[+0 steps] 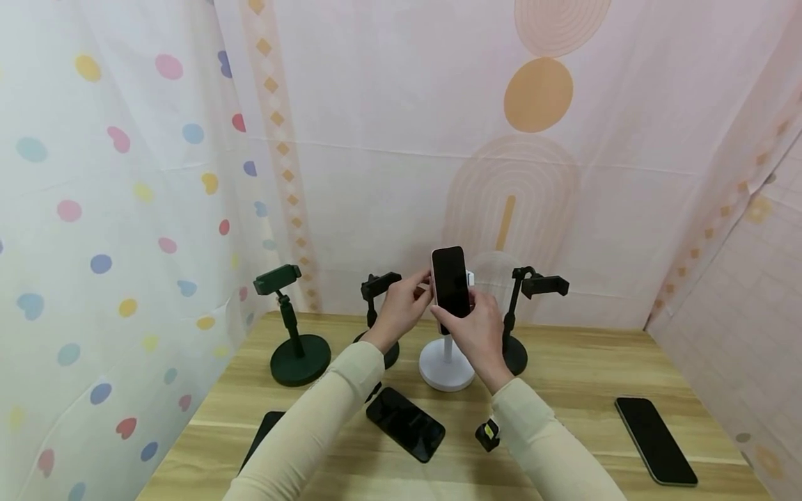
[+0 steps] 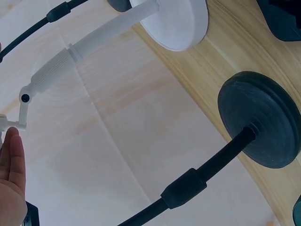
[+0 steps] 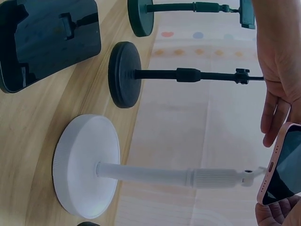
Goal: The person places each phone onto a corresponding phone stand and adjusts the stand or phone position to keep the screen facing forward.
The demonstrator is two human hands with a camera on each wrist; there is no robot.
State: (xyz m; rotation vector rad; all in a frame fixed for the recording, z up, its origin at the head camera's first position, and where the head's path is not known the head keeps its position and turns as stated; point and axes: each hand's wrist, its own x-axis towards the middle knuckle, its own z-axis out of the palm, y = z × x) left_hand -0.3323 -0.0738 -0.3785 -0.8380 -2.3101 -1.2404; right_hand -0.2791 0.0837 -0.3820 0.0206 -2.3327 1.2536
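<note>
A smartphone (image 1: 450,282) with a dark screen and a pink edge (image 3: 275,162) stands nearly upright in front of the head of a white phone stand (image 1: 447,365). My right hand (image 1: 481,330) grips its lower right part, thumb across the front and fingers behind. At the phone's left edge is my left hand (image 1: 401,306). Two of its fingers (image 2: 17,157) reach straight up to the white stand's clamp arm (image 2: 14,125); its thumb is hidden, so I cannot tell whether it pinches anything. The phone covers most of the clamp in the head view.
A green phone stand (image 1: 301,358) and a black one (image 1: 391,355) stand left of the white stand, another black one (image 1: 515,355) right. Phones lie at front centre (image 1: 406,424), far right (image 1: 656,440) and partly behind the left sleeve (image 1: 266,424). A small black object (image 1: 487,435) sits beside the right sleeve.
</note>
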